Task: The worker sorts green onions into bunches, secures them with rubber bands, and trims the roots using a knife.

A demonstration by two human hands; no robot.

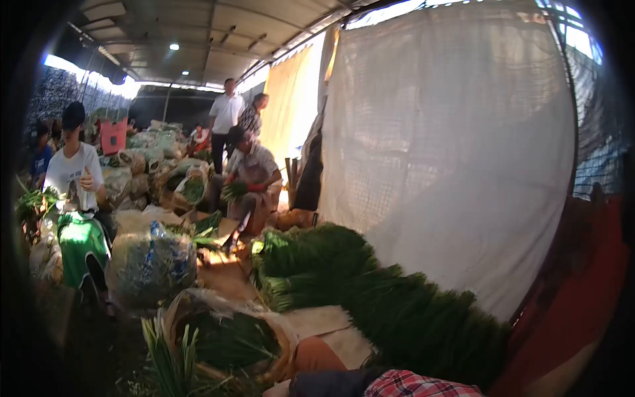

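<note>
Long-leaved greens [235,339] lie in an open-mouthed plastic sack [288,339], likely for easy reach, and at its near side the right hand [278,389] barely shows, its grip beyond my telling, left hand unseen.

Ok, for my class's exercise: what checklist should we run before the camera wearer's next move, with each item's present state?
1. Bag mouth open: ok; the open bag shows leafy greens inside.
2. Upright stalks beside the bag: ok; they stand at its left in the picture.
3. Large pile accessible to view: ok; the green pile runs along the white sheet.
4. Wearer's grip: cannot tell; a plaid sleeve shows, but no hand is clear.
5. Co-worker clear of the bag: ok; the seated co-worker is farther back.
</note>
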